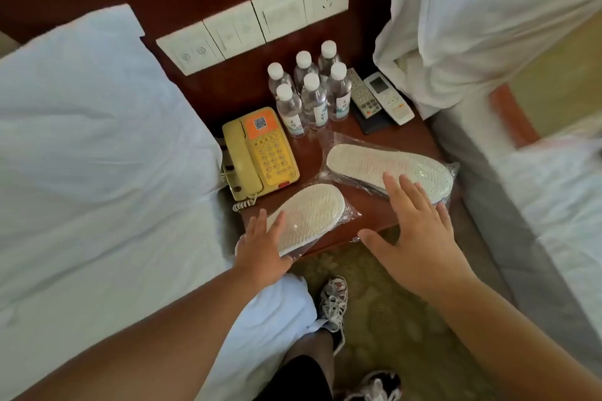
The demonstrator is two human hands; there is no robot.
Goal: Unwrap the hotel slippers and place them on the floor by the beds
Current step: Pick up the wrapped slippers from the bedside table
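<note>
Two packs of white hotel slippers in clear plastic lie sole-up on the dark wooden nightstand point(365, 218). The left pack point(312, 215) hangs over the front edge; my left hand point(264, 251) rests on its near end, fingers spread. The right pack point(387, 169) lies near the right edge, and my right hand point(420, 238) hovers over its near side with fingers apart, the fingertips at or just above the plastic. Both packs are still sealed. Neither hand grips anything.
A yellow telephone point(260, 156), several water bottles point(309, 94) and two remote controls point(381, 98) fill the back of the nightstand. White beds flank it on the left point(97, 156) and right point(553, 205). Patterned carpet point(391, 303) and my sneakered feet lie below.
</note>
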